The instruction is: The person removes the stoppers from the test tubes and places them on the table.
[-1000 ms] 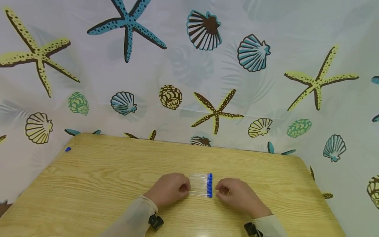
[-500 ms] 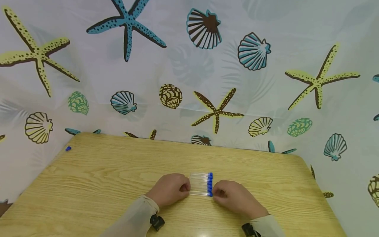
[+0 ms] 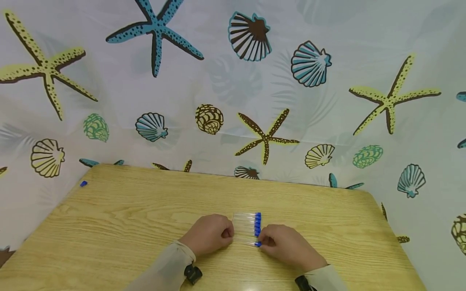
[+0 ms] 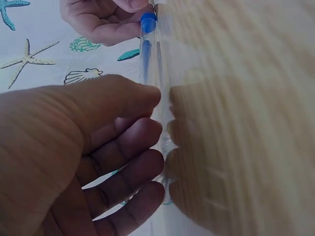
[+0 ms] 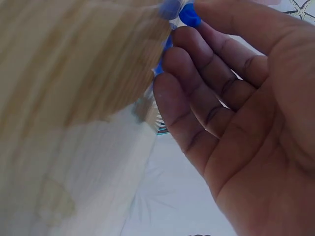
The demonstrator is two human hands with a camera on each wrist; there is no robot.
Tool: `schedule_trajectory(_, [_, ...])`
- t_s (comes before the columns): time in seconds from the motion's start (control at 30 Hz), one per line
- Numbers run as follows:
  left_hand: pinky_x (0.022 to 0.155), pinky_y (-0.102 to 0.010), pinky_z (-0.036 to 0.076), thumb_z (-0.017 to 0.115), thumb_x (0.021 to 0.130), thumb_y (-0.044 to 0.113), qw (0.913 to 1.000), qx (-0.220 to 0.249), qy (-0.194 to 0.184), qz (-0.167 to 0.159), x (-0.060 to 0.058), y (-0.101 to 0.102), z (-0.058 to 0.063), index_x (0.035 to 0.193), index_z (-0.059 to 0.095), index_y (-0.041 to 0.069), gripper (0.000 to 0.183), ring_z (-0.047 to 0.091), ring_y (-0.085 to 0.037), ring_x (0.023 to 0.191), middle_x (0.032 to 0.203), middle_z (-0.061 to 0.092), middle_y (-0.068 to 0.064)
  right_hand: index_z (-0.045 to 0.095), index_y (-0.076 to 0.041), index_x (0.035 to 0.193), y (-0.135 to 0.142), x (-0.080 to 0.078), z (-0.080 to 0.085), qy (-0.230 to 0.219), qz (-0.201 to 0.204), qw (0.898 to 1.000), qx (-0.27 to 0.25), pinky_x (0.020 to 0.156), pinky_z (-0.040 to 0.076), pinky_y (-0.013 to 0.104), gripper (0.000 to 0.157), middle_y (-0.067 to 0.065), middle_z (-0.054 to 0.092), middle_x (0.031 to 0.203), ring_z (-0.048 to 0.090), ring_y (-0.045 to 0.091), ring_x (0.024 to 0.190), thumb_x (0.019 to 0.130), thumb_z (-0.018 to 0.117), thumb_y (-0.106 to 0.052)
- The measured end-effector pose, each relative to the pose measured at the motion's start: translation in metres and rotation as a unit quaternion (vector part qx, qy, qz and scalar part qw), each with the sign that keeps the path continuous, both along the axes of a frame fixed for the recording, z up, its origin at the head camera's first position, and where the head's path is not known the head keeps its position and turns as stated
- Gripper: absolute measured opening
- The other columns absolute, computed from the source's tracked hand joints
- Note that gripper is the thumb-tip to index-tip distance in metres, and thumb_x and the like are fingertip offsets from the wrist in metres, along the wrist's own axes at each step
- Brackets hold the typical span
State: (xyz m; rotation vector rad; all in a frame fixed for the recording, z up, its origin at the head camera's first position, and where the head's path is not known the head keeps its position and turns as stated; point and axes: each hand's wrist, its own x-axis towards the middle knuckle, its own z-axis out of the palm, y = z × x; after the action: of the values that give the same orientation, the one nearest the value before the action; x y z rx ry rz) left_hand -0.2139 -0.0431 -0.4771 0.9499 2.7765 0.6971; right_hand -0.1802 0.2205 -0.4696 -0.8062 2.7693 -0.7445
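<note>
Several clear test tubes (image 3: 244, 220) with blue caps lie side by side on the table, caps to the right. One capped test tube (image 3: 249, 243) lies apart from the row, on the near side. My right hand (image 3: 289, 246) pinches its blue cap (image 5: 190, 15) between thumb and index finger, the other fingers loosely bent. At its clear end my left hand (image 3: 211, 234) has thumb and index finger curled together, pinching the tube. In the left wrist view, this tube (image 4: 146, 54) runs from its cap down behind the left thumb, where the fingers hide part of it.
A small blue cap-like piece (image 3: 83, 183) lies at the far left edge of the wooden table (image 3: 145, 194). Behind the table hangs a cloth (image 3: 218, 81) printed with starfish and shells.
My right hand has moved left onto the nearest tube's cap, then slightly toward me. That tube has come away from the row, toward my body. My left hand has hardly moved.
</note>
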Motion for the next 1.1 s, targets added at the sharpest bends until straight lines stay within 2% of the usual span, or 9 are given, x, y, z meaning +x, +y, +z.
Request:
schedule_trajectory(0.37, [0.07,-0.025,0.049,0.075,0.092,0.02,0.9998,0.016,-0.005,-0.007,-0.002,0.001,0.005,0.087,0.075,0.026,0.008,0.054,-0.002,0.07,0.078,0.06,0.019,0.076,-0.021,0.096,0.0,0.0,0.002,0.002,-0.012,1.0,0.003,0.067,0.05,0.023,0.004,-0.02,0.062,0.082,0.055,-0.003,0.071,0.094,0.079,-0.021])
schedule_trajectory(0.5, [0.074,-0.026,0.054,0.075,0.093,0.024,0.9994,0.034,-0.001,-0.005,-0.003,-0.001,0.009,0.091,0.076,0.026,0.003,0.058,0.002,0.076,0.084,0.063,0.021,0.075,-0.021,0.094,0.0,0.0,0.004,0.026,-0.023,0.999,0.002,0.067,0.05,0.024,0.003,-0.019,0.061,0.082,0.054,-0.002,0.072,0.094,0.078,-0.021])
schedule_trajectory(0.63, [0.077,-0.028,0.056,0.076,0.095,0.028,0.9988,0.046,0.015,-0.004,-0.003,-0.005,0.018,0.093,0.075,0.025,0.003,0.06,0.002,0.08,0.087,0.064,0.02,0.074,-0.021,0.093,-0.001,0.002,0.008,0.064,-0.054,0.996,-0.005,0.071,0.052,0.025,0.002,-0.02,0.062,0.086,0.056,-0.002,0.077,0.094,0.076,-0.022])
schedule_trajectory(0.83, [0.079,-0.028,0.057,0.074,0.098,0.028,0.9949,0.078,0.064,-0.004,0.001,-0.012,0.035,0.101,0.073,0.026,0.004,0.064,-0.002,0.086,0.094,0.065,0.02,0.073,-0.023,0.095,-0.001,0.007,0.025,0.12,-0.081,0.987,-0.066,0.07,0.053,0.024,0.006,-0.018,0.063,0.09,0.061,0.006,0.083,0.094,0.076,-0.018])
schedule_trajectory(0.97, [0.08,-0.029,0.058,0.073,0.099,0.03,0.9888,0.129,0.074,0.005,0.006,-0.013,0.047,0.105,0.07,0.029,0.007,0.065,-0.003,0.09,0.099,0.066,0.021,0.072,-0.023,0.099,0.001,0.01,0.039,0.157,-0.071,0.977,-0.125,0.067,0.054,0.023,0.013,-0.016,0.066,0.092,0.061,0.008,0.082,0.094,0.075,-0.011])
schedule_trajectory(1.1, [0.08,-0.029,0.059,0.072,0.099,0.037,0.984,0.152,0.09,0.018,0.011,-0.014,0.061,0.108,0.07,0.029,0.012,0.065,-0.001,0.092,0.102,0.066,0.02,0.072,-0.023,0.101,0.0,0.012,0.05,0.192,-0.058,0.966,-0.161,0.066,0.056,0.025,0.016,-0.014,0.067,0.093,0.061,0.006,0.08,0.094,0.077,-0.009])
